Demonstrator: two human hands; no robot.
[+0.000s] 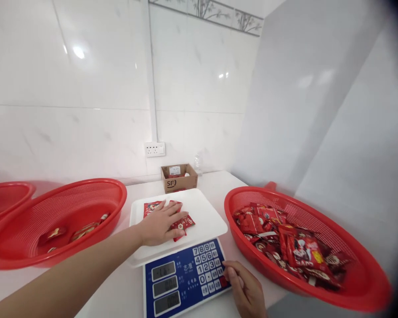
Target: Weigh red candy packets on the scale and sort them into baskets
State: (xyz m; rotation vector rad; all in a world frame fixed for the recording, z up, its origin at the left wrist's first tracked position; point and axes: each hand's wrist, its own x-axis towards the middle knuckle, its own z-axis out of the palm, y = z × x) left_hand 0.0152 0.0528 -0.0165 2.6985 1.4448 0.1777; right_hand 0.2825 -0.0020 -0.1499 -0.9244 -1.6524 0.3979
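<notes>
An electronic scale with a blue keypad front (185, 278) and a white weighing tray (205, 212) stands in front of me. My left hand (161, 223) lies flat on the tray, fingers spread over a few red snack packets (182, 221). My right hand (245, 289) rests at the scale's lower right corner, its thumb pressing a key on the keypad, fingers curled. Nothing visible is held in it.
A red mesh basket (351, 282) full of red packets sits on the right. Another red basket (63, 221) on the left holds a few packets, with a third basket edge (3, 196) beyond. A small cardboard box (179, 176) stands by the tiled wall, under a socket (154, 149).
</notes>
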